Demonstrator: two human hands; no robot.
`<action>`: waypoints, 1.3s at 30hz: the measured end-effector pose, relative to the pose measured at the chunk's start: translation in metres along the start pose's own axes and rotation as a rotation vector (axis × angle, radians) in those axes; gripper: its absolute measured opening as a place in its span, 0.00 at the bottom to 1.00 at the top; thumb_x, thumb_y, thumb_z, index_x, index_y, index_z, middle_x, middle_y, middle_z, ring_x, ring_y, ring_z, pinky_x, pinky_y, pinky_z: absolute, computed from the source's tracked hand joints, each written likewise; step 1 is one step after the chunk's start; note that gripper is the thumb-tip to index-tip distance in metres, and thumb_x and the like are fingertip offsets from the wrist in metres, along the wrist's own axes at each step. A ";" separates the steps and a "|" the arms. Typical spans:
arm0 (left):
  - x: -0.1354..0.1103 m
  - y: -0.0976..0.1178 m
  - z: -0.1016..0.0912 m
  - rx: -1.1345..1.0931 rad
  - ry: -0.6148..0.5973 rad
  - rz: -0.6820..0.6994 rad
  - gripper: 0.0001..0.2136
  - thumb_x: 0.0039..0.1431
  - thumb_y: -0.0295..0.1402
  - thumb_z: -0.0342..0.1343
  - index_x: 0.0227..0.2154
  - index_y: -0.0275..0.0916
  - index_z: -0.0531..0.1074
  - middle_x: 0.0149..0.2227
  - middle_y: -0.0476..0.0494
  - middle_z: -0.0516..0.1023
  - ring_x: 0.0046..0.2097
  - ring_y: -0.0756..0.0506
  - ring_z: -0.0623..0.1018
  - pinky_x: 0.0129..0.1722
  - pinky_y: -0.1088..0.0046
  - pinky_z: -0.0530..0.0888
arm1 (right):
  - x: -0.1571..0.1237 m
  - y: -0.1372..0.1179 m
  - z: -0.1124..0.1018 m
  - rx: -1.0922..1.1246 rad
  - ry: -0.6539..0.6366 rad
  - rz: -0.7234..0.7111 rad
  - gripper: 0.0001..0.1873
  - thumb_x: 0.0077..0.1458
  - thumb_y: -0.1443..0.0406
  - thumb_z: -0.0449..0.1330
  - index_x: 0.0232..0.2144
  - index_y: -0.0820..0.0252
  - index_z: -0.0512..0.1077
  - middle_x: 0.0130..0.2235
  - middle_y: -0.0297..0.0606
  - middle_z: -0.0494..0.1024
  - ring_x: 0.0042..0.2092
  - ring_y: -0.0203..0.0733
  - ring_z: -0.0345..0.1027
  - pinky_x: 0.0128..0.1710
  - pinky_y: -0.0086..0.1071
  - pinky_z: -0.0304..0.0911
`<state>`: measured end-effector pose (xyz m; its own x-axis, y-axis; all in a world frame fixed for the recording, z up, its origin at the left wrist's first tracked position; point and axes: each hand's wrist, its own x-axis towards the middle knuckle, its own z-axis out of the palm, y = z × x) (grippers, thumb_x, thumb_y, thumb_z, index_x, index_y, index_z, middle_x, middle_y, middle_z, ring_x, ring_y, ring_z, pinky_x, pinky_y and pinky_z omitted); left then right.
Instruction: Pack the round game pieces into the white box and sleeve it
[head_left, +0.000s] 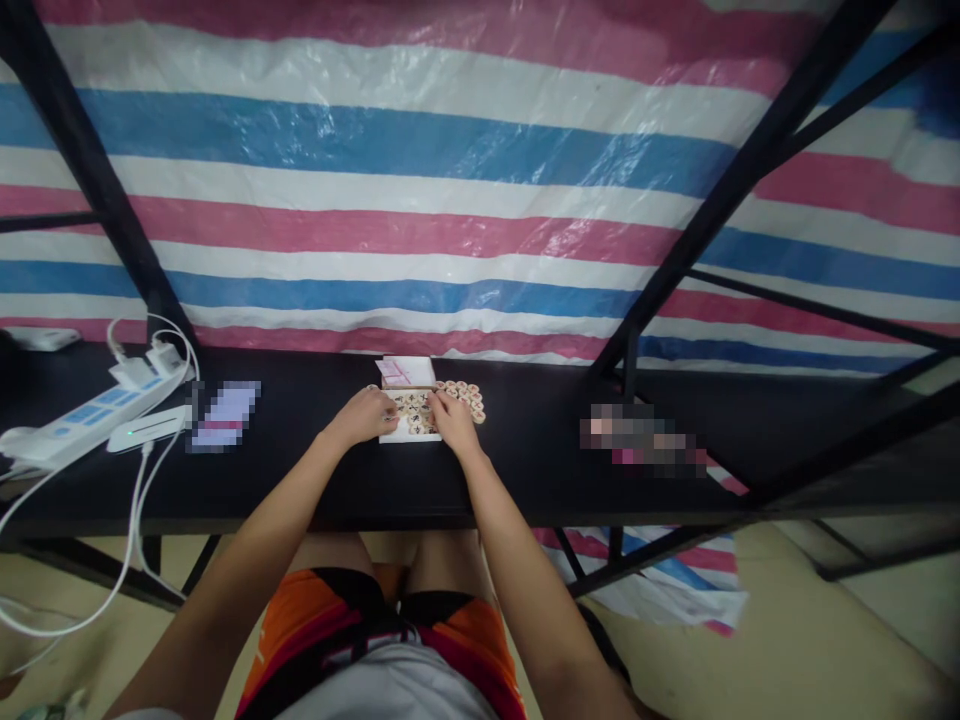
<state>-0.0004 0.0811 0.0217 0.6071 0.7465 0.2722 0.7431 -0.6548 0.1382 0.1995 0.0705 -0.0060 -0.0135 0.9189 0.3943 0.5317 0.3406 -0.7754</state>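
Note:
A small white box (388, 436) stands on the black table with round wooden Chinese chess pieces (417, 408) lying in it. From the left, my left hand (366, 414) reaches over the box's side, its fingers curled in at the pieces; what they hold, if anything, is too small to make out. My right hand (451, 418) is at the box's right side with bent fingers close together over the pieces. Its fingertips seem to be on a piece, but I cannot make out which. Just right of the box, more loose chess pieces (468, 394) lie side by side.
Behind the box is its white lid (411, 370) with pinkish paper. A white power strip (90, 415) with plugs and cables and a blurred phone (226, 413) lie left. A blurred item (645, 438) lies right. Black metal posts (705, 210) and a striped sheet (390, 230) stand behind.

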 end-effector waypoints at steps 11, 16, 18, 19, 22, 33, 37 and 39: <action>-0.009 -0.025 -0.002 -0.145 -0.047 -0.145 0.17 0.51 0.49 0.56 0.35 0.42 0.78 0.49 0.41 0.71 0.53 0.38 0.67 0.54 0.61 0.63 | 0.000 -0.001 -0.001 -0.004 -0.009 0.009 0.19 0.58 0.56 0.48 0.20 0.56 0.65 0.18 0.32 0.70 0.26 0.39 0.66 0.32 0.30 0.59; -0.010 -0.030 0.002 -0.203 -0.113 -0.208 0.17 0.46 0.49 0.59 0.34 0.43 0.79 0.56 0.42 0.66 0.59 0.35 0.61 0.58 0.58 0.59 | 0.000 0.000 -0.001 -0.011 -0.012 0.001 0.19 0.58 0.56 0.48 0.19 0.56 0.65 0.19 0.32 0.71 0.27 0.39 0.66 0.32 0.30 0.59; -0.009 -0.027 0.002 -0.211 -0.136 -0.217 0.17 0.46 0.48 0.59 0.34 0.42 0.79 0.57 0.40 0.64 0.61 0.35 0.59 0.59 0.58 0.58 | -0.001 -0.001 -0.001 -0.008 -0.012 0.003 0.19 0.58 0.56 0.48 0.19 0.56 0.64 0.19 0.32 0.70 0.27 0.39 0.66 0.32 0.30 0.59; -0.009 -0.025 0.002 -0.210 -0.144 -0.214 0.16 0.46 0.47 0.60 0.34 0.41 0.79 0.57 0.40 0.64 0.61 0.34 0.59 0.59 0.58 0.59 | -0.001 -0.002 -0.001 -0.006 -0.011 0.005 0.19 0.58 0.55 0.48 0.19 0.56 0.64 0.19 0.32 0.70 0.27 0.40 0.66 0.32 0.30 0.59; -0.008 -0.021 0.002 -0.202 -0.100 -0.177 0.14 0.46 0.43 0.60 0.33 0.40 0.78 0.56 0.39 0.66 0.60 0.35 0.61 0.58 0.58 0.60 | -0.001 -0.004 -0.002 -0.002 -0.019 0.010 0.19 0.58 0.56 0.48 0.19 0.55 0.65 0.18 0.32 0.70 0.26 0.40 0.66 0.32 0.31 0.59; -0.025 -0.062 -0.013 -0.071 0.164 -0.665 0.17 0.54 0.44 0.52 0.39 0.38 0.76 0.43 0.37 0.76 0.46 0.39 0.74 0.45 0.67 0.70 | -0.002 -0.006 -0.003 -0.024 -0.027 0.020 0.18 0.57 0.56 0.48 0.21 0.56 0.67 0.20 0.33 0.72 0.27 0.40 0.66 0.31 0.31 0.58; -0.027 -0.066 -0.006 0.001 0.040 -0.692 0.17 0.57 0.43 0.51 0.42 0.38 0.76 0.43 0.35 0.77 0.46 0.37 0.74 0.43 0.66 0.71 | -0.001 -0.002 -0.001 -0.027 -0.022 0.014 0.18 0.57 0.56 0.48 0.21 0.56 0.67 0.20 0.33 0.71 0.26 0.40 0.65 0.31 0.30 0.58; -0.024 -0.064 0.000 0.052 0.036 -0.646 0.17 0.59 0.42 0.49 0.43 0.38 0.76 0.44 0.34 0.76 0.47 0.37 0.74 0.44 0.65 0.71 | 0.000 -0.002 -0.001 -0.027 -0.021 0.007 0.18 0.58 0.56 0.48 0.21 0.56 0.67 0.20 0.33 0.71 0.26 0.40 0.66 0.31 0.30 0.58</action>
<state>-0.0632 0.1050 0.0065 0.0245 0.9830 0.1818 0.9688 -0.0682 0.2384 0.1990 0.0694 -0.0044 -0.0275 0.9254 0.3780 0.5544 0.3288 -0.7646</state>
